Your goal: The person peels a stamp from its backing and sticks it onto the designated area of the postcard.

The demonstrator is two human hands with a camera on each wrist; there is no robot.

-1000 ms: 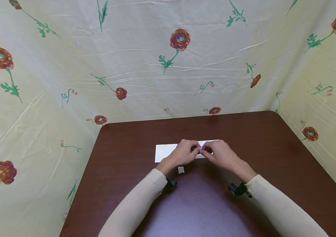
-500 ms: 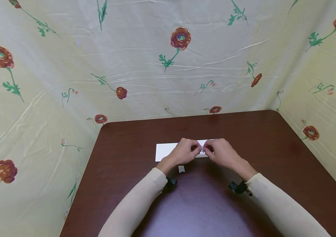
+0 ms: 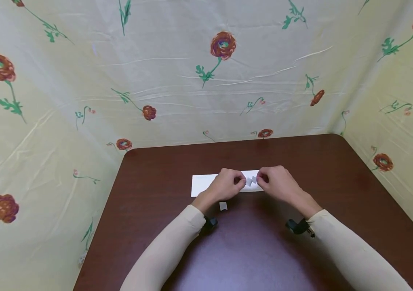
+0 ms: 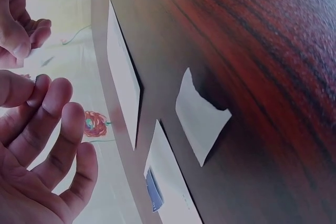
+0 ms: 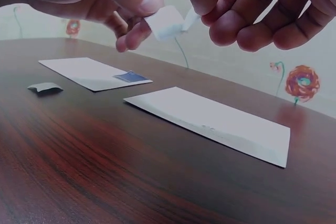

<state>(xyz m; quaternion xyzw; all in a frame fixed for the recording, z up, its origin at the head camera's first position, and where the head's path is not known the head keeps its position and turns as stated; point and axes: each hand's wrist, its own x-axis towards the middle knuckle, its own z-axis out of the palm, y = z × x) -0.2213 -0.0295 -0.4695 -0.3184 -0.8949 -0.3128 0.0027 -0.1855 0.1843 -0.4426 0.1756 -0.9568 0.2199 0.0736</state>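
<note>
My left hand (image 3: 226,184) pinches a small white stamp (image 5: 167,23) with a finely toothed edge between thumb and fingertip. Just to its right, my right hand (image 3: 279,184) pinches a small white piece of backing paper (image 5: 190,20). In the right wrist view the two pieces lie close together; whether they still touch is unclear. Both hands are raised above the white envelopes. The left envelope (image 5: 79,72) carries a dark blue stamp (image 5: 132,76) at one corner. On the right envelope (image 5: 215,121) faint marks show.
A curled white paper scrap (image 3: 223,206) lies on the dark brown table (image 3: 170,169), nearer the person than the envelopes. Behind and beside the table hangs a pale curtain (image 3: 177,81) printed with red flowers.
My right hand has moved a little to the right, away from the left, with the backing paper in its fingers. A gap between the hands has widened, showing the white pieces. My left hand stays nearly still.
</note>
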